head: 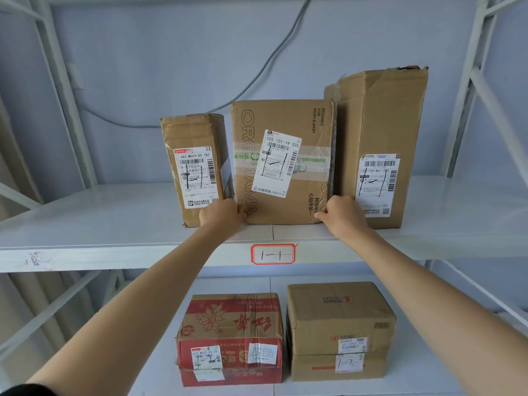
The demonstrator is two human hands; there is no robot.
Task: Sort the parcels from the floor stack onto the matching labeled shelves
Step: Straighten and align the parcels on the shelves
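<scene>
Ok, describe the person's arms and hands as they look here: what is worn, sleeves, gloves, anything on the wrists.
Both arms are bare along the whole visible forearm. The left hand and right hand wear no gloves, and no watch, band or ring shows on either wrist or on the fingers that can be seen. The only clothing in view is a dark sleeve edge at the bottom left corner, on the left arm.

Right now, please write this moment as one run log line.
step: placing middle parcel | shelf: 1-1 tag | left hand: grips lower left corner | right hand: grips lower right corner
</scene>
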